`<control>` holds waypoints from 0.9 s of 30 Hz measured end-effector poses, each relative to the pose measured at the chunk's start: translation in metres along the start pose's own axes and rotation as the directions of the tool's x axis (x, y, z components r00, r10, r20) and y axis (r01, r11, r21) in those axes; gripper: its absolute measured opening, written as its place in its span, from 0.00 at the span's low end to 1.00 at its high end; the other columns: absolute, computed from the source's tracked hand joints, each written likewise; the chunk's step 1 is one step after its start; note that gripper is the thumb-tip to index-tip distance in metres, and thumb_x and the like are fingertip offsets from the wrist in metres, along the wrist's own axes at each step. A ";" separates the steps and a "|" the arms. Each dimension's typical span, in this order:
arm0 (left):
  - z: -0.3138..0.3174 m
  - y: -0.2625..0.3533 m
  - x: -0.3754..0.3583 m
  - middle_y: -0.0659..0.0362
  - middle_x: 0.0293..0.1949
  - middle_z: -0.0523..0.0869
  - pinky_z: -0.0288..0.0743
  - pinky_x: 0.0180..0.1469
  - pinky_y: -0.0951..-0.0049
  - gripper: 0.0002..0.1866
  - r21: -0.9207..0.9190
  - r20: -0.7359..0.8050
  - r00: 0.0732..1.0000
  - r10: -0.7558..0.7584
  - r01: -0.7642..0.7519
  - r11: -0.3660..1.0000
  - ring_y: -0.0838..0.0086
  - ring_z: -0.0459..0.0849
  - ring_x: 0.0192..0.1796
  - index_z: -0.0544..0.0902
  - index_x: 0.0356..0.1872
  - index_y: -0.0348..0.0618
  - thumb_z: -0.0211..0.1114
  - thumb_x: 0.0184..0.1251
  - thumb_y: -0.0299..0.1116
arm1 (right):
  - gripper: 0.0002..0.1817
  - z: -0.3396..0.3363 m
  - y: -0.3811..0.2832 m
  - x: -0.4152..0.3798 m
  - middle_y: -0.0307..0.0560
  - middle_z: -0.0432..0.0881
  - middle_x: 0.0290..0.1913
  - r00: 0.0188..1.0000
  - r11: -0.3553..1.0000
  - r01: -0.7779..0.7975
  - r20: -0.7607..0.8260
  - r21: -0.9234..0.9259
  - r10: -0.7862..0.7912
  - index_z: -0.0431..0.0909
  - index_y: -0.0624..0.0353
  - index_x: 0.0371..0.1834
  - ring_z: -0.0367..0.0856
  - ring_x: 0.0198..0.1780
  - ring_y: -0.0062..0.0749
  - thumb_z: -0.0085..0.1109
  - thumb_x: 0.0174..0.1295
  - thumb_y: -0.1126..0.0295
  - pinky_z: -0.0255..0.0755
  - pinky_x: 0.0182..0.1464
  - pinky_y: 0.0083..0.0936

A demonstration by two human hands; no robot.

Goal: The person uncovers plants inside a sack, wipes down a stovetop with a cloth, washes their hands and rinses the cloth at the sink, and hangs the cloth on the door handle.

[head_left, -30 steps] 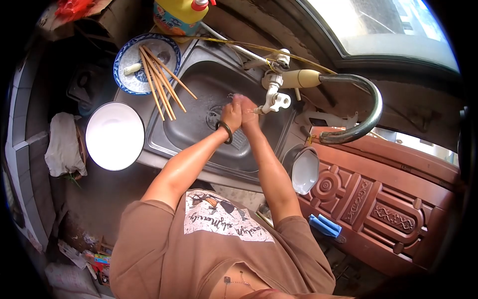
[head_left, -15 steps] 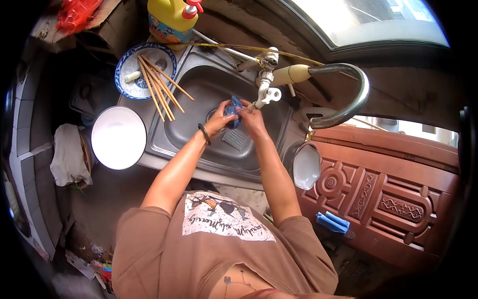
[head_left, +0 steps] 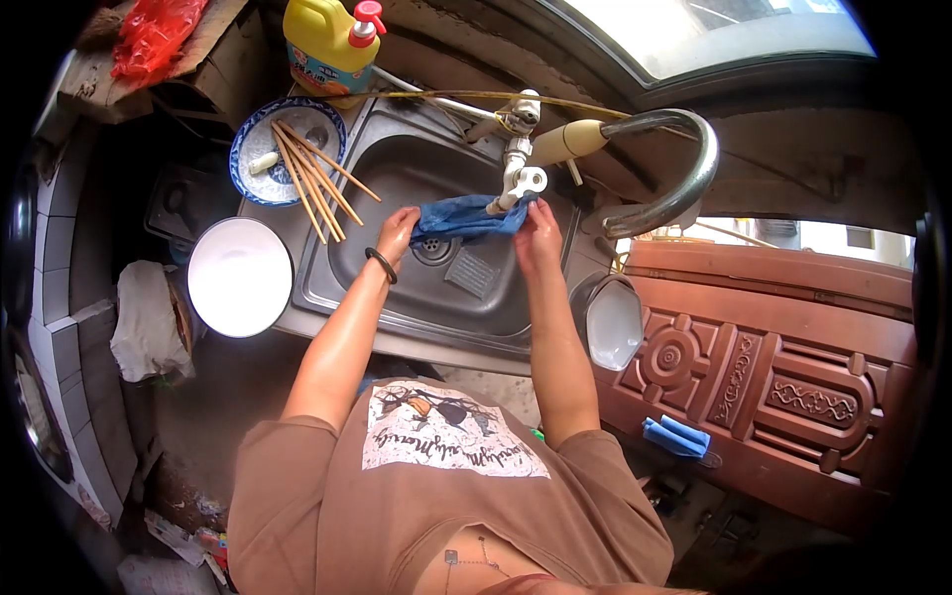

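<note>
A blue cloth (head_left: pixel 458 215) is stretched out between my two hands over the metal sink (head_left: pixel 342 213). My left hand (head_left: pixel 399 230), with a dark bracelet on its wrist, pinches the cloth's left end. Its right end is gripped by my right hand (head_left: pixel 538 236), close beside the white tap (head_left: pixel 518 183). The tap's spout comes down over the cloth near that end. Below the cloth the drain (head_left: pixel 432 250) and a grey ribbed patch (head_left: pixel 473 273) show on the sink floor.
Left of the sink, several wooden chopsticks (head_left: pixel 315 180) lie across a blue-rimmed plate (head_left: pixel 241 164). A white basin (head_left: pixel 240 278) stands nearer me. Behind are a yellow pump bottle (head_left: pixel 329 50) and, at right, a curved metal faucet (head_left: pixel 694 183). Bowls (head_left: pixel 614 327) stand right of the sink.
The blue cloth was bunched up between my hands and is now spread wide. My hands have moved apart, left hand to the left, right hand to the right.
</note>
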State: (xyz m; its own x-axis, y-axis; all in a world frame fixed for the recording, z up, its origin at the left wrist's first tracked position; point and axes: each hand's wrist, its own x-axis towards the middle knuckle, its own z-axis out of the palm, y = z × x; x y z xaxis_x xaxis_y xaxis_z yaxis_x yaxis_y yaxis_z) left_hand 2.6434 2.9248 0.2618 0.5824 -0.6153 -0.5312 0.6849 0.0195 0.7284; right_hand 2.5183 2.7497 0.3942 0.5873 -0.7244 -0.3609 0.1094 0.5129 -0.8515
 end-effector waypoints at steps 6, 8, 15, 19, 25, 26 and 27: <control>0.031 0.013 -0.015 0.52 0.50 0.82 0.70 0.59 0.64 0.25 0.554 0.296 0.810 0.507 -0.578 0.600 0.57 0.78 0.55 0.78 0.54 0.41 0.68 0.52 0.36 | 0.13 0.032 0.009 -0.015 0.52 0.82 0.47 0.939 0.960 -0.274 0.197 -0.064 0.281 0.72 0.67 0.51 0.81 0.48 0.34 0.48 0.68 0.71 0.75 0.53 0.30; 0.040 0.021 -0.012 0.51 0.50 0.82 0.71 0.58 0.65 0.24 0.443 0.427 0.775 0.465 -0.628 0.640 0.57 0.79 0.54 0.80 0.52 0.42 0.67 0.51 0.35 | 0.12 0.038 0.014 -0.017 0.52 0.82 0.49 0.935 0.942 -0.299 0.152 -0.154 0.322 0.74 0.66 0.50 0.81 0.50 0.34 0.49 0.67 0.71 0.74 0.52 0.29; 0.029 0.043 -0.013 0.52 0.30 0.85 0.76 0.40 0.63 0.10 0.785 0.209 0.856 0.473 -0.435 0.441 0.60 0.85 0.34 0.82 0.37 0.43 0.62 0.53 0.31 | 0.16 0.035 -0.004 -0.020 0.52 0.82 0.48 0.971 0.933 -0.068 0.192 -0.353 0.143 0.73 0.71 0.51 0.82 0.50 0.33 0.47 0.59 0.81 0.74 0.56 0.29; 0.021 0.040 -0.002 0.52 0.27 0.83 0.74 0.35 0.67 0.09 0.702 0.182 0.825 0.535 -0.489 0.517 0.63 0.83 0.30 0.82 0.37 0.40 0.63 0.60 0.34 | 0.14 0.003 0.008 -0.005 0.45 0.83 0.41 0.975 0.661 0.220 0.143 -0.718 -0.170 0.77 0.68 0.45 0.81 0.42 0.26 0.47 0.58 0.78 0.73 0.46 0.23; 0.026 0.057 -0.002 0.60 0.24 0.83 0.71 0.32 0.77 0.14 0.543 0.257 0.904 0.341 -0.427 0.723 0.80 0.78 0.28 0.82 0.29 0.36 0.70 0.61 0.39 | 0.10 -0.017 0.009 -0.003 0.36 0.80 0.32 0.998 0.812 -0.046 -0.069 -0.582 0.007 0.79 0.63 0.37 0.74 0.33 0.19 0.55 0.62 0.67 0.67 0.35 0.19; 0.025 0.055 0.002 0.61 0.24 0.83 0.70 0.32 0.79 0.15 0.494 0.247 0.919 0.309 -0.393 0.775 0.83 0.77 0.29 0.82 0.28 0.36 0.72 0.59 0.39 | 0.11 -0.017 0.006 -0.005 0.34 0.78 0.30 0.997 0.807 -0.069 -0.053 -0.586 0.047 0.79 0.63 0.36 0.73 0.32 0.17 0.56 0.63 0.65 0.66 0.34 0.19; 0.025 0.059 0.001 0.64 0.25 0.83 0.69 0.33 0.83 0.13 0.406 0.263 0.917 0.300 -0.387 0.828 0.86 0.76 0.30 0.82 0.27 0.36 0.72 0.60 0.36 | 0.12 -0.012 0.001 -0.010 0.33 0.77 0.29 0.996 0.802 -0.091 -0.037 -0.590 0.086 0.78 0.62 0.35 0.72 0.32 0.16 0.57 0.64 0.63 0.64 0.34 0.18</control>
State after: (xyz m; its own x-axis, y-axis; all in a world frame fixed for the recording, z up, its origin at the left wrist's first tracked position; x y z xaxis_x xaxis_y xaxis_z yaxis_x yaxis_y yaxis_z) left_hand 2.6730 2.9054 0.3151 0.6244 -0.7655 -0.1551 0.1644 -0.0653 0.9842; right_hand 2.5033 2.7518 0.3928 0.5642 -0.6943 -0.4467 -0.4390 0.2059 -0.8746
